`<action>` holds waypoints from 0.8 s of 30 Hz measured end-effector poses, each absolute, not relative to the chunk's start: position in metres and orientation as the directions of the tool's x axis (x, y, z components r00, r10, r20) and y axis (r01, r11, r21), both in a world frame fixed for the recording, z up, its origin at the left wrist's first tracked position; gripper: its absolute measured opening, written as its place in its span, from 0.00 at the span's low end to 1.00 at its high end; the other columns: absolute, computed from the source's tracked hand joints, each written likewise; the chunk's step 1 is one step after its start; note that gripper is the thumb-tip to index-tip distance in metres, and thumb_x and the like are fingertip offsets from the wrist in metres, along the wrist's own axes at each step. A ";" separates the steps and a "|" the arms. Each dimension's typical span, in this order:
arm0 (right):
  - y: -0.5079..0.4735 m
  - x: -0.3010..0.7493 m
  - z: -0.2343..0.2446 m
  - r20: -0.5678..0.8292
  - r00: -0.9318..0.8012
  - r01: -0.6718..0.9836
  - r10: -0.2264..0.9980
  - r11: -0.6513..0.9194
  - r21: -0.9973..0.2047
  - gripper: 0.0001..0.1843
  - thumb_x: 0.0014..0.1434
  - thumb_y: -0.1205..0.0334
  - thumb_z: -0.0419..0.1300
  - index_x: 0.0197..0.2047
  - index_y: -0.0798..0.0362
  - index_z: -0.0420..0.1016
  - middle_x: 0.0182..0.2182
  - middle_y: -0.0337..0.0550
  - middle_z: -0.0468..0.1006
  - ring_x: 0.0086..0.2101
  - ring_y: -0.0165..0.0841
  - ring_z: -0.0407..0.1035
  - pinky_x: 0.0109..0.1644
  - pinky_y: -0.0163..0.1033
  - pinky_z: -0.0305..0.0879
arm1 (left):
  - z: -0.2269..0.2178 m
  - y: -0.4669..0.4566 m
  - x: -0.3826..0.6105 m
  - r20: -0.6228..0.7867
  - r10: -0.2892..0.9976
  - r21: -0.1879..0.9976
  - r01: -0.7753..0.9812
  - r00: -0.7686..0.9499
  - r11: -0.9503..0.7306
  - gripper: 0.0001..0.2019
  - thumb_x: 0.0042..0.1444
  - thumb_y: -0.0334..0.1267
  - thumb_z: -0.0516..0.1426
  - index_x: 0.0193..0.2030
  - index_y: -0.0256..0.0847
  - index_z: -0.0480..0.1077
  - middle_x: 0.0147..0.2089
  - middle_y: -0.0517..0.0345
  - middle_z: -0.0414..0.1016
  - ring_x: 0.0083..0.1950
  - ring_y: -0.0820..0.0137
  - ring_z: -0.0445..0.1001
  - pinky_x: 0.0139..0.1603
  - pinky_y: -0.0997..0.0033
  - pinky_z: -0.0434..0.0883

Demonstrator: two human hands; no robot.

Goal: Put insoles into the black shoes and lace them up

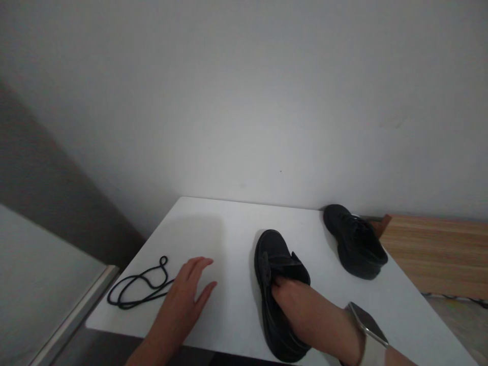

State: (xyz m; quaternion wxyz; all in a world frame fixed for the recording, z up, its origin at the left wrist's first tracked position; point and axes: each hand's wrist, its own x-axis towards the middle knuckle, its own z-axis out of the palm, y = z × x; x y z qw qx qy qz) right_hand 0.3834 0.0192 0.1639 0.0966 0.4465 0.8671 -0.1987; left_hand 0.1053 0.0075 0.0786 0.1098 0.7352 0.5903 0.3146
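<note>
A black shoe rests on the white table, its opening spread wide and no lace visible in it. My right hand reaches into that opening; its fingers are hidden inside the shoe. Over the table's left part hovers my left hand, thumb and fingers apart, holding nothing. Beside it, partly behind the wrist, lies a loose black shoelace in loops. Another black shoe, with lacing across its front, stands near the table's back right edge.
The white table meets a plain grey wall at the back. To the right is a wood-grain surface with a dark cable below it. A pale ledge runs along the left.
</note>
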 end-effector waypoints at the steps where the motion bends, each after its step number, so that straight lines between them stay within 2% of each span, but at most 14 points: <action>1: 0.018 0.384 0.169 -0.331 -0.574 0.818 0.749 0.511 -0.263 0.15 0.58 0.79 0.55 0.45 0.59 0.79 0.45 0.55 0.80 0.43 0.42 0.77 0.47 0.42 0.72 | 0.074 0.011 0.088 0.336 0.939 0.474 0.849 0.073 -0.236 0.16 0.63 0.46 0.53 0.53 0.43 0.70 0.53 0.46 0.75 0.56 0.53 0.75 0.59 0.45 0.72; 2: 0.017 0.386 0.174 -0.284 -0.571 0.818 0.770 0.503 -0.280 0.13 0.60 0.76 0.57 0.43 0.57 0.79 0.44 0.53 0.79 0.41 0.41 0.76 0.45 0.43 0.72 | 0.070 0.014 0.071 0.316 0.947 0.416 0.887 0.063 -0.198 0.16 0.63 0.47 0.52 0.52 0.42 0.72 0.51 0.45 0.76 0.54 0.51 0.75 0.58 0.44 0.72; 4: 0.014 0.390 0.183 -0.068 -0.556 0.800 0.828 0.511 -0.315 0.09 0.62 0.73 0.57 0.41 0.54 0.78 0.42 0.48 0.78 0.40 0.40 0.74 0.44 0.44 0.70 | 0.062 0.015 0.044 0.254 0.965 0.318 0.937 0.062 -0.144 0.17 0.61 0.48 0.52 0.49 0.41 0.74 0.49 0.45 0.78 0.52 0.50 0.76 0.56 0.46 0.73; 6: 0.014 0.396 0.185 0.200 -0.498 0.791 0.844 0.537 -0.294 0.11 0.63 0.72 0.57 0.46 0.53 0.76 0.44 0.48 0.76 0.42 0.42 0.71 0.46 0.47 0.69 | 0.056 0.014 0.028 0.188 0.979 0.271 0.955 0.073 -0.124 0.17 0.60 0.47 0.53 0.49 0.42 0.75 0.49 0.45 0.79 0.52 0.50 0.76 0.55 0.48 0.74; 8: 0.014 0.401 0.180 0.320 -0.470 0.805 0.823 0.548 -0.226 0.17 0.61 0.73 0.61 0.53 0.54 0.74 0.48 0.51 0.75 0.45 0.45 0.69 0.50 0.51 0.67 | 0.054 0.012 0.024 0.144 0.987 0.265 0.958 0.074 -0.110 0.16 0.59 0.45 0.53 0.48 0.42 0.75 0.49 0.45 0.80 0.52 0.50 0.77 0.55 0.49 0.74; 10: 0.015 0.404 0.171 0.266 -0.510 0.813 0.818 0.559 -0.163 0.17 0.58 0.74 0.64 0.51 0.54 0.75 0.46 0.49 0.77 0.44 0.45 0.69 0.52 0.52 0.65 | 0.056 0.011 0.027 0.109 0.992 0.280 0.955 0.067 -0.096 0.14 0.59 0.43 0.52 0.45 0.42 0.76 0.46 0.47 0.80 0.50 0.52 0.77 0.54 0.51 0.73; 13: 0.017 0.406 0.155 0.152 -0.552 0.814 0.820 0.570 -0.114 0.08 0.59 0.75 0.64 0.38 0.52 0.78 0.37 0.43 0.78 0.40 0.41 0.70 0.55 0.53 0.63 | 0.067 0.012 0.040 0.030 0.997 0.291 0.953 0.075 -0.080 0.11 0.60 0.38 0.51 0.39 0.42 0.75 0.41 0.48 0.79 0.46 0.56 0.78 0.51 0.55 0.73; 18: 0.019 0.404 0.149 0.127 -0.534 0.823 0.836 0.548 -0.147 0.08 0.60 0.75 0.63 0.33 0.53 0.79 0.36 0.43 0.79 0.40 0.40 0.72 0.57 0.55 0.61 | 0.080 0.013 0.057 -0.032 0.996 0.218 0.973 0.084 -0.075 0.10 0.59 0.31 0.49 0.34 0.41 0.71 0.37 0.50 0.77 0.42 0.59 0.77 0.47 0.60 0.72; 20: 0.016 0.404 0.154 0.166 -0.520 0.812 0.838 0.545 -0.207 0.08 0.60 0.75 0.63 0.34 0.52 0.79 0.36 0.43 0.79 0.40 0.40 0.73 0.59 0.57 0.60 | 0.078 0.014 0.060 -0.029 0.995 0.217 0.972 0.096 -0.087 0.10 0.58 0.29 0.49 0.34 0.41 0.70 0.36 0.51 0.76 0.41 0.60 0.76 0.45 0.62 0.71; 24: -0.002 0.400 0.166 0.405 -0.465 0.696 0.787 0.608 -0.382 0.13 0.64 0.73 0.56 0.48 0.51 0.76 0.45 0.48 0.78 0.45 0.41 0.71 0.54 0.52 0.67 | 0.072 0.017 0.065 0.007 0.996 0.286 0.954 0.092 -0.090 0.06 0.55 0.29 0.50 0.32 0.42 0.67 0.34 0.51 0.75 0.38 0.59 0.76 0.42 0.61 0.72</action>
